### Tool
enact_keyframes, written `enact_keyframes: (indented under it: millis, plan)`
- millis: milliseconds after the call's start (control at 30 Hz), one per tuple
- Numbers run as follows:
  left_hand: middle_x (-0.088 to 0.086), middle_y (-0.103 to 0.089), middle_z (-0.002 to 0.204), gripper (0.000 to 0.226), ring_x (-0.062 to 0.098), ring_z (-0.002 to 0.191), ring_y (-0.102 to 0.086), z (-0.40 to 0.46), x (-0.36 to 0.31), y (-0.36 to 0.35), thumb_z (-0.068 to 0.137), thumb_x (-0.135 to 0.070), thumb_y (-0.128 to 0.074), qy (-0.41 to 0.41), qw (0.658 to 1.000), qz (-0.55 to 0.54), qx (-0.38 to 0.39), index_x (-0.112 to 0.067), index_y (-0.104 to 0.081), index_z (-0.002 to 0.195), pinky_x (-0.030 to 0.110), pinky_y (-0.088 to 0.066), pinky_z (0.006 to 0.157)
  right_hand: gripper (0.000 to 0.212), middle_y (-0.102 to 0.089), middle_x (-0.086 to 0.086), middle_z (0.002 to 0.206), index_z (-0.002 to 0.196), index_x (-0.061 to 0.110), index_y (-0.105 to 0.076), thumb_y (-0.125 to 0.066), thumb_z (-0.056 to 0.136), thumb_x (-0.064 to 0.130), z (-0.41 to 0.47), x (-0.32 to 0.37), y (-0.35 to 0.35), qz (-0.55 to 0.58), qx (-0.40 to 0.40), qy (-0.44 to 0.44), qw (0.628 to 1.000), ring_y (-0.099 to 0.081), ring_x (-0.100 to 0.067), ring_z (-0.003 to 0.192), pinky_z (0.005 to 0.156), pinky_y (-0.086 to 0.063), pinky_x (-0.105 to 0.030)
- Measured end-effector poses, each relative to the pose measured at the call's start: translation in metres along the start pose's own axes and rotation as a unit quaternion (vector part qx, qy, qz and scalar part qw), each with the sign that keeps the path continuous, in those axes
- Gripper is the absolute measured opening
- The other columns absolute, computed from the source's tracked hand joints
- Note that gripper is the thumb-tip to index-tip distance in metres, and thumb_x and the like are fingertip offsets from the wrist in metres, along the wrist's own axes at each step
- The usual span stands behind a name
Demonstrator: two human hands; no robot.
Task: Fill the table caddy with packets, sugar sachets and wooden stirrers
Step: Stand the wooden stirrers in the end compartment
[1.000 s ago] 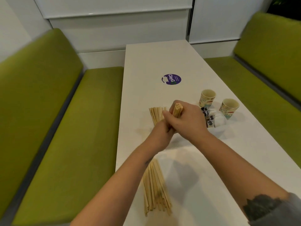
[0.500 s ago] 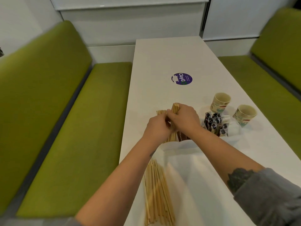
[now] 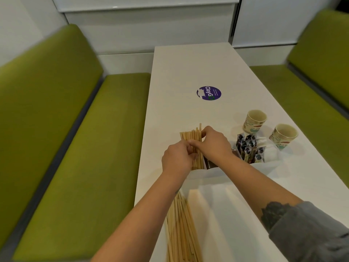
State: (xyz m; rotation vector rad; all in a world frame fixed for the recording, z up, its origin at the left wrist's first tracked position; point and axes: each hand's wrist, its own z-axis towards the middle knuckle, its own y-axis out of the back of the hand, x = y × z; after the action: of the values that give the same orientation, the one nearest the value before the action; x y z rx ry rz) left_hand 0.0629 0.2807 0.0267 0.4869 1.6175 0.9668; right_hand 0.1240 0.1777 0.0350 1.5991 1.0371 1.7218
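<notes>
1. Standing upright in the left end compartment of the white table caddy (image 3: 211, 173), at the near centre of the white table (image 3: 181, 72): a bundle of wooden stirrers (image 3: 190, 136), tops fanned out, one tip poking higher at 12 o'clock.
2. Left hand (image 3: 176, 157) at 7 o'clock of the bundle, fingers curled together onto the stirrers' near face; right hand (image 3: 213, 143) at 3 o'clock, thumb and fingers pinched on the bundle's right edge.
3. Just right of the stirrers, partly under the right wrist: a brown packet (image 3: 209, 164), its white print too small to read.
4. Farther along at 3 o'clock, in the caddy's right part: dark sachets (image 3: 247, 146) standing upright, lettering not legible.
5. Beyond the caddy at 1 to 2 o'clock: two patterned paper cups (image 3: 255, 120), upright and apart.
6. At 12 o'clock, well apart: round purple sticker (image 3: 208, 93) reading "ClayGo"; smaller lines beside it unreadable.
7. At 6 o'clock, near the table's close edge: a loose heap of wooden stirrers (image 3: 181, 229) lying flat.
8. Green benches (image 3: 75, 148) on both sides.
9. Against half a second earlier: bundle lower and more spread at the top, right hand shifted to its right side, hands otherwise in the same spot; cups, sachets and sticker unmoved.
</notes>
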Motion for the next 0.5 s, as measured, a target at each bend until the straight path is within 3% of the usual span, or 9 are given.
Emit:
enact_keyframes:
  millis: [233,500]
  plan:
    - [-0.004,-0.053,0.098,0.018,0.017,0.082,-0.055,-0.007,0.002,0.008,0.082,-0.034,-0.068,-0.024,0.999,-0.025,-0.033,-0.020,-0.060,0.088,0.030,-0.043,0.070,0.061,-0.064,-0.009,0.100,0.124,0.013,-0.039,-0.062,0.083,0.051,-0.010,-0.001,0.003,0.032,-0.031,-0.011,0.999,-0.062,-0.030,0.092,0.066,-0.042,-0.032]
    - [-0.002,-0.050,0.104,0.030,0.019,0.088,-0.053,-0.030,0.020,0.030,0.087,-0.041,-0.059,-0.005,1.000,-0.015,-0.026,-0.018,-0.046,0.102,0.030,-0.040,0.071,0.046,-0.062,0.000,0.076,0.123,0.018,-0.041,-0.051,0.090,0.049,-0.049,0.004,0.014,0.067,-0.070,0.003,0.995,-0.060,-0.020,0.077,0.062,-0.044,-0.031]
